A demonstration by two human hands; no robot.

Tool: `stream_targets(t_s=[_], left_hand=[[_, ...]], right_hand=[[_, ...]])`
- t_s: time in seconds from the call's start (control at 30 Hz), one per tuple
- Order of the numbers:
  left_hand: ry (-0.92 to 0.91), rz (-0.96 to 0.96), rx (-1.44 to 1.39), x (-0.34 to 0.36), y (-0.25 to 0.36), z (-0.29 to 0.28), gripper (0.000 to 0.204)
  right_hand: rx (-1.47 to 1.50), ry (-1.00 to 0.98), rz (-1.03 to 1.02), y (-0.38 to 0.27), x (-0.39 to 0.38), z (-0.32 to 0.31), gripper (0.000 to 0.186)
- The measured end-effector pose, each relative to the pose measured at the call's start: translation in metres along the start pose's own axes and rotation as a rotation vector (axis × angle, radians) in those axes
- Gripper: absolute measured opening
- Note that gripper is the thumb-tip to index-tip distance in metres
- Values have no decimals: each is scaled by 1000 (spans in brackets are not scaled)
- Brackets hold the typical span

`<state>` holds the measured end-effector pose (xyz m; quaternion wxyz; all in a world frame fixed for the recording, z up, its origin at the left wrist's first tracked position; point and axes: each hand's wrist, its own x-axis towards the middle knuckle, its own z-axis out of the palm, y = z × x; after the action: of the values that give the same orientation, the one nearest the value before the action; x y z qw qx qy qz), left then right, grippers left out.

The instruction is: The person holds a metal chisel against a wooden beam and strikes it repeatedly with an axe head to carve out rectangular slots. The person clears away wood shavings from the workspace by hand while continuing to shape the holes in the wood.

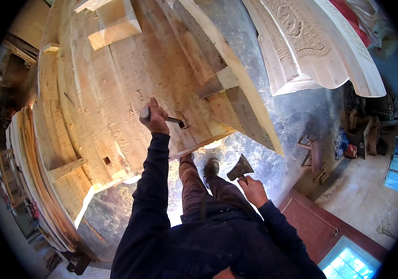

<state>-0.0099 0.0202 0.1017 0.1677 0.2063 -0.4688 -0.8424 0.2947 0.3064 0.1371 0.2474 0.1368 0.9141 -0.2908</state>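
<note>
My left hand [157,122] is closed round the handle of a chisel [174,120], whose round metal-capped end sticks out at the left of the fist. The chisel slants to the right, and its tip is at a small square hole [184,127] near the close end of a large wooden panel [129,88]; how deep it sits I cannot tell. Lower right, my right hand [254,191] grips a hatchet [240,169] by its handle, head up, apart from the panel. A second square hole [107,160] shows further left in the panel.
Thick side boards [254,116] border the panel, and a wooden block [115,33] lies at its far end. Stacked planks [33,172] stand at left. A carved pale wooden piece [310,46] is at upper right, a reddish door [308,223] at lower right.
</note>
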Motion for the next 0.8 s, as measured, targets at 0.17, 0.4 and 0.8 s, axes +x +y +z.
stream_targets(t_s=[0.17, 0.4, 0.8], left_hand=[[-224, 230, 363, -13, -25, -13, 45], [-314, 333, 681, -21, -53, -32, 46], [-340, 421, 587, -6, -116, -86, 15]], right_hand=[[5, 18, -112, -17, 7, -12, 35], [257, 159, -429, -133, 57, -78, 33], [365, 391, -975, -229, 77, -118, 27]])
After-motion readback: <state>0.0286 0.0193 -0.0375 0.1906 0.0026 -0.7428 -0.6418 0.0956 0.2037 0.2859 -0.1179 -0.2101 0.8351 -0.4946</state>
